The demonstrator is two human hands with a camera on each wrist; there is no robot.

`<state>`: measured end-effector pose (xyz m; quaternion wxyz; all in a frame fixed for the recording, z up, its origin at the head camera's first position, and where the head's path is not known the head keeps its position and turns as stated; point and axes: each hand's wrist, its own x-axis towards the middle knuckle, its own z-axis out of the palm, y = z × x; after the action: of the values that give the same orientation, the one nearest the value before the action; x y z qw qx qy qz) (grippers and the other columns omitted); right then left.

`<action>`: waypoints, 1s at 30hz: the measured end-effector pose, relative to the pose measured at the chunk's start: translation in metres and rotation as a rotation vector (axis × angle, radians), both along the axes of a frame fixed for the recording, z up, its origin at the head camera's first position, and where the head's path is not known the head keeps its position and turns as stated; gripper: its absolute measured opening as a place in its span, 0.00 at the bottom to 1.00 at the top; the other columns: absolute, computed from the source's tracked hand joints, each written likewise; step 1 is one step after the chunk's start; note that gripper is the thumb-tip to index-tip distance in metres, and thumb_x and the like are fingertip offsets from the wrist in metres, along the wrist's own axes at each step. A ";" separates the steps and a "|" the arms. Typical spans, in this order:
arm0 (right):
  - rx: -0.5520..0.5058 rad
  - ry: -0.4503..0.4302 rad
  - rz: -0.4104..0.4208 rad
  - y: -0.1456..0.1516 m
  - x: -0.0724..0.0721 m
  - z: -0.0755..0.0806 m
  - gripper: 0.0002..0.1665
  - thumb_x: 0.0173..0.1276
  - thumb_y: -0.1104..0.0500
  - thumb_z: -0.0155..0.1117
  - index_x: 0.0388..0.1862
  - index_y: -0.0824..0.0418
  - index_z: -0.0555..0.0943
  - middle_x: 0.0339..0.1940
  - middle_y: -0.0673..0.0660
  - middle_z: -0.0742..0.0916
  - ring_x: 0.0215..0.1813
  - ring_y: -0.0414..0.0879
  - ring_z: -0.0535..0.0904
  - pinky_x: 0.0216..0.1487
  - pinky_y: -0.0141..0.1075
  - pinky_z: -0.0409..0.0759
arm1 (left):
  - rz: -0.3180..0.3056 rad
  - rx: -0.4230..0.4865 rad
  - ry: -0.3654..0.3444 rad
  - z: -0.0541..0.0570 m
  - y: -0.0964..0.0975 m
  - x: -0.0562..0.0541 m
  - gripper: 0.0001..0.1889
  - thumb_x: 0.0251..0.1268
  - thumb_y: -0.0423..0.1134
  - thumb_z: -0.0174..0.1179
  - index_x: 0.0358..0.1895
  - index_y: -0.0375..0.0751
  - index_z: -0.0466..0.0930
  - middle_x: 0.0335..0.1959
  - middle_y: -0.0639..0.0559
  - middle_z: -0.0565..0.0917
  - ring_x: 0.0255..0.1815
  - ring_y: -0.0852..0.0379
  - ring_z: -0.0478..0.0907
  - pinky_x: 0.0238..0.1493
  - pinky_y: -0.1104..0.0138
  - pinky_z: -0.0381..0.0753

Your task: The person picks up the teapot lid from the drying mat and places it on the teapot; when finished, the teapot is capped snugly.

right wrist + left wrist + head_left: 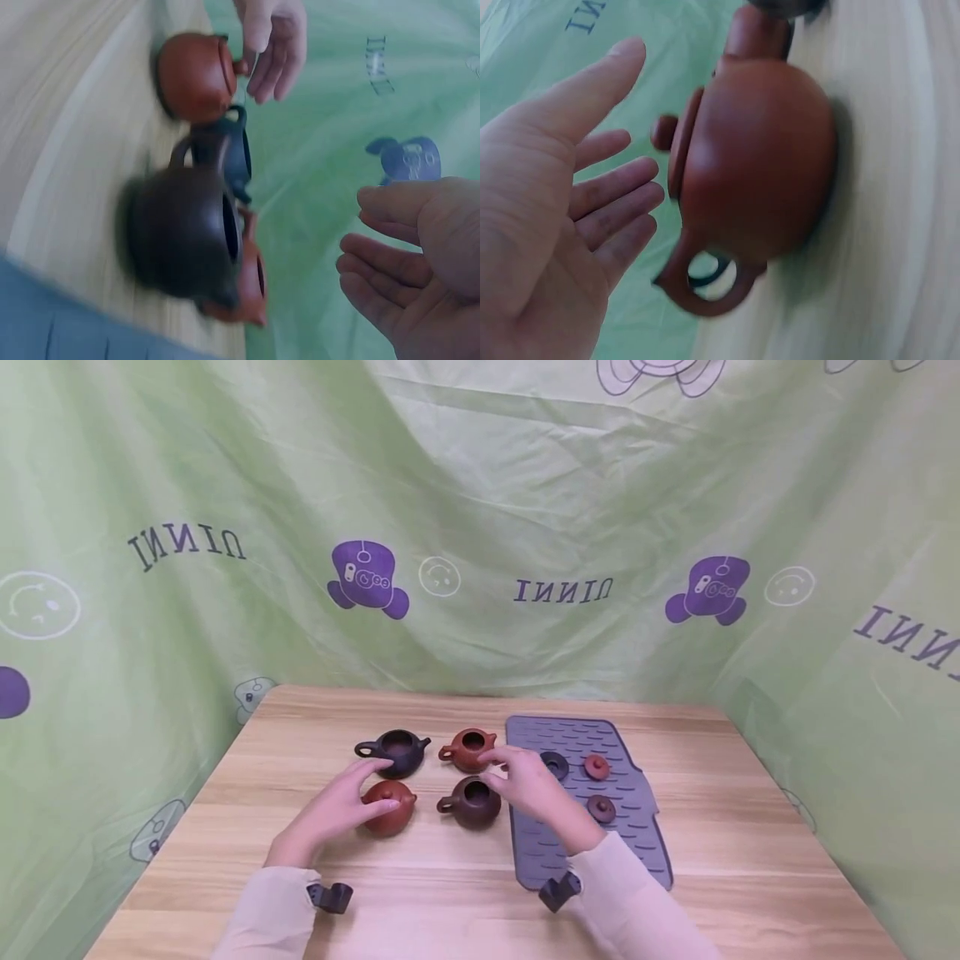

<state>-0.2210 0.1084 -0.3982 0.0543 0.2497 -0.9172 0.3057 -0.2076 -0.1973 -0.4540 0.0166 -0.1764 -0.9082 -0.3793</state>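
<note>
Near the lidded red-brown teapot (392, 825), my left hand (333, 810) hovers with spread, relaxed fingers. The left wrist view shows a gap between those fingers and the lid knob (663, 133). My right hand (531, 787) hangs above and beside the dark brown teapot (483, 814), fingers loosely bent and holding nothing. This pot has no lid on, and its round mouth shows. Behind stand a lidless black teapot (407, 765) and a lidless red teapot (461, 758). Three loose lids are at the right: a black lid (557, 763), a red lid (597, 767) and a brown lid (602, 808).
The lids lie on a grey-blue ridged mat (540, 858), right of the teapots. Everything stands on a light wooden table (420, 893). Green printed cloth (480, 643) hangs behind and at both sides. Each wrist carries a small black camera (331, 897).
</note>
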 end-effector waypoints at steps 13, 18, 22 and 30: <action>0.062 0.014 -0.192 0.067 0.006 -0.005 0.13 0.63 0.61 0.71 0.46 0.61 0.85 0.48 0.57 0.85 0.49 0.53 0.82 0.52 0.48 0.77 | -0.096 -0.043 0.110 0.007 0.045 -0.009 0.31 0.58 0.41 0.71 0.63 0.34 0.72 0.61 0.42 0.74 0.56 0.46 0.76 0.60 0.54 0.71; 0.097 0.049 -0.191 0.091 0.007 -0.014 0.13 0.63 0.62 0.71 0.47 0.62 0.84 0.48 0.59 0.85 0.48 0.56 0.81 0.51 0.52 0.77 | -0.100 -0.067 0.077 0.008 0.060 -0.009 0.33 0.59 0.43 0.70 0.65 0.33 0.70 0.64 0.40 0.72 0.57 0.45 0.75 0.62 0.54 0.70; 0.115 0.100 -0.202 0.107 0.007 -0.022 0.14 0.60 0.63 0.72 0.46 0.64 0.84 0.46 0.61 0.86 0.48 0.58 0.81 0.50 0.52 0.78 | -0.093 -0.087 0.060 0.006 0.071 -0.009 0.35 0.60 0.45 0.69 0.67 0.33 0.68 0.66 0.38 0.70 0.66 0.43 0.67 0.67 0.52 0.63; 0.120 0.108 -0.255 0.132 0.010 -0.037 0.14 0.58 0.66 0.72 0.44 0.67 0.84 0.46 0.67 0.85 0.44 0.61 0.82 0.46 0.53 0.79 | -0.107 -0.090 0.047 -0.001 0.085 -0.011 0.36 0.60 0.44 0.69 0.68 0.31 0.67 0.68 0.36 0.68 0.69 0.42 0.64 0.67 0.52 0.62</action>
<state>-0.2114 0.2406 -0.4350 0.1267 0.1501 -0.9539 0.2270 -0.2189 -0.1124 -0.4547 0.0099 -0.2341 -0.9129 -0.3343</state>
